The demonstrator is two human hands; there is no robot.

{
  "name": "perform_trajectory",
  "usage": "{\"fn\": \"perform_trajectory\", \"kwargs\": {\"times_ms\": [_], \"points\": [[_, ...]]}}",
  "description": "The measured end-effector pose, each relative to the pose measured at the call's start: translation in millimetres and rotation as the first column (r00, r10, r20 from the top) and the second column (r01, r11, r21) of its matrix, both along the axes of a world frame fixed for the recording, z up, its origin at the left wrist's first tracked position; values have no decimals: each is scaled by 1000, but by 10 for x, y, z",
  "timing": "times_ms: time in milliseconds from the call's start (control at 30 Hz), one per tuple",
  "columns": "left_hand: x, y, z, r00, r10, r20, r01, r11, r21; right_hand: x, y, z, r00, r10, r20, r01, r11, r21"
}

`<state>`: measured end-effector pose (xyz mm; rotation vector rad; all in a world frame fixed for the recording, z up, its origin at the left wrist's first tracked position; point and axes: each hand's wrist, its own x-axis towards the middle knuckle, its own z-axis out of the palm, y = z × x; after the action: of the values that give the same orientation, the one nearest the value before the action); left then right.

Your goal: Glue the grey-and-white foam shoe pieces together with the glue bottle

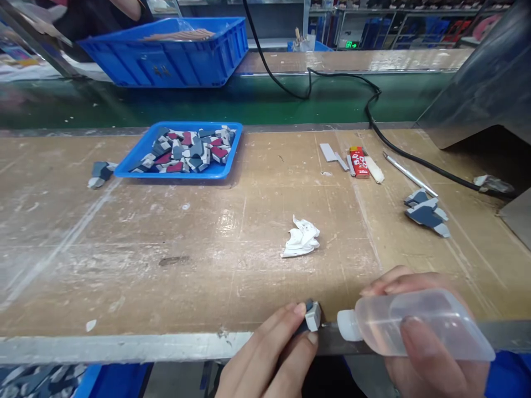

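Between its fingertips my left hand (pixel 276 348) pinches a small grey-and-white piece (pixel 313 317) at the front edge of the bench. My right hand (pixel 431 354) is wrapped round a clear squeeze bottle (pixel 427 320) with a white cap, lying on its side in the grip. The bottle's thin tip points left at the piece; whether the two touch is hard to tell. Beyond the hands lies a crumpled white tissue (pixel 302 239). A blue tray (pixel 178 175) farther back holds many grey, white and dark red pieces.
Several grey-and-white pieces (pixel 427 213) lie at right, near a silver pen-like rod (pixel 410 174) and a red packet (pixel 359 162). A black cable (pixel 415 157) crosses the back right beside a metal housing (pixel 477 83). A big blue crate (pixel 174 61) stands behind the green strip.
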<state>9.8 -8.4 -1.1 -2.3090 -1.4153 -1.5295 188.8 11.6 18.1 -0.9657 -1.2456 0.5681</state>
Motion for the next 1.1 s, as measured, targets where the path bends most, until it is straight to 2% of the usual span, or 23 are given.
{"fn": "perform_trajectory", "kwargs": {"times_ms": [300, 700, 767, 900, 1000, 1100], "points": [[-47, -4, 33, 995, -95, 12, 96, 994, -51, -77, 17, -4, 997, -56, -60, 49, 993, -104], [28, -21, 30, 995, -35, 94, 40, 998, -57, -189, 9, 50, 967, -100, -235, 50, 976, -212], [32, -18, 20, 994, -46, 100, 50, 998, -44, -183, -3, 44, 962, -135, -239, 71, 964, -258], [28, -17, 7, 991, -66, 115, 71, 997, -36, -181, -26, 49, 966, -124, -227, 59, 960, -273], [16, -15, 6, 992, -71, 100, 74, 997, -29, -201, -31, 60, 949, -178, -261, 85, 939, -333], [1, 0, 2, 995, -70, 69, 71, 997, -15, -196, -23, 31, 951, -177, -252, 92, 944, -316]]}}
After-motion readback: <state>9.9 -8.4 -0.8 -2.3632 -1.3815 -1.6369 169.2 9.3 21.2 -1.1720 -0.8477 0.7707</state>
